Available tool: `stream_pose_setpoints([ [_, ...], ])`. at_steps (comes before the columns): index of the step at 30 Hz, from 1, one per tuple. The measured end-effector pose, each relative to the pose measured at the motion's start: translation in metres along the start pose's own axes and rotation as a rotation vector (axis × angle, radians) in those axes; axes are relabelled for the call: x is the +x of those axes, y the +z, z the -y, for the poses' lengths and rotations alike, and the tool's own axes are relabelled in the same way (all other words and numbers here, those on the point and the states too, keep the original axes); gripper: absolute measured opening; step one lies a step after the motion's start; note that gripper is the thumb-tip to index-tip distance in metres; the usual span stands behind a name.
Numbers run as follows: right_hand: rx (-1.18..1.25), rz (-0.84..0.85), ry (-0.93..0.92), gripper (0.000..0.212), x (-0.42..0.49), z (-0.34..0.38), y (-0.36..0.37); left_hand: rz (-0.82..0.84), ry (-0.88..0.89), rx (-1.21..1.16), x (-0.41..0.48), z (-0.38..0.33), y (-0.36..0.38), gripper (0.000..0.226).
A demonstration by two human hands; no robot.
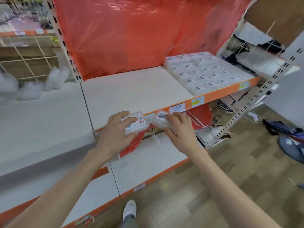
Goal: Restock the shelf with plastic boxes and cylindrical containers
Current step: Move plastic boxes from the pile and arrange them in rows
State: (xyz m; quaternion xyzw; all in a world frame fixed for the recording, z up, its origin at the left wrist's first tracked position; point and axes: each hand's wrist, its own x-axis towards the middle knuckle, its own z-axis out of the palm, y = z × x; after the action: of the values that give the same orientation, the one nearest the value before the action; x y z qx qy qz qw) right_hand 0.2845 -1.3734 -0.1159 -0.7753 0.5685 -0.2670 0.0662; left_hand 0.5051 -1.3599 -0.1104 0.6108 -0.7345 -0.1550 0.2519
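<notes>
My left hand (117, 129) grips a clear plastic box (139, 123) with a printed label, fingers over its lid and thumb under it. My right hand (176, 125) grips a second clear labelled box (160, 117), tilted. Both boxes hang in the air just in front of the orange front edge of the white middle shelf (131, 91). On the right part of that shelf lie several rows of the same boxes (204, 71), packed flat side by side. No cylindrical containers can be made out clearly.
Red plastic sheeting (139, 30) backs the shelf. A lower white shelf (148, 162) lies under my hands, with a wire rack (218, 119) at its right. Clear plastic bags (29, 89) sit on the left shelf. A perforated upright (256, 99) stands right. A bag (289, 142) lies on the floor.
</notes>
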Motion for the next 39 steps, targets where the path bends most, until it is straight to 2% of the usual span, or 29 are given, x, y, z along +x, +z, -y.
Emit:
stream_pose_setpoints([
  [4,-0.024,-0.018,0.058,0.036,0.018,-0.035,-0.005,0.037,0.034,-0.029,0.045,-0.016,0.021,0.055],
  [7,-0.049,-0.031,0.077,0.035,0.044,-0.058,-0.008,0.062,0.085,-0.046,0.084,-0.024,0.034,0.047],
  [17,-0.057,-0.074,0.129,0.037,0.15,-0.114,-0.013,0.03,0.133,-0.111,0.206,-0.032,0.049,0.046],
  [25,-0.093,-0.006,0.129,0.039,0.204,-0.165,-0.018,0.034,0.11,-0.116,0.254,-0.043,0.073,0.045],
  [30,-0.12,0.043,0.089,0.043,0.246,-0.213,-0.023,-0.039,0.056,-0.128,0.281,-0.06,0.092,0.044],
  [39,-0.098,0.212,-0.066,0.044,0.301,-0.284,-0.037,-0.131,-0.042,-0.105,0.316,-0.104,0.132,0.043],
])
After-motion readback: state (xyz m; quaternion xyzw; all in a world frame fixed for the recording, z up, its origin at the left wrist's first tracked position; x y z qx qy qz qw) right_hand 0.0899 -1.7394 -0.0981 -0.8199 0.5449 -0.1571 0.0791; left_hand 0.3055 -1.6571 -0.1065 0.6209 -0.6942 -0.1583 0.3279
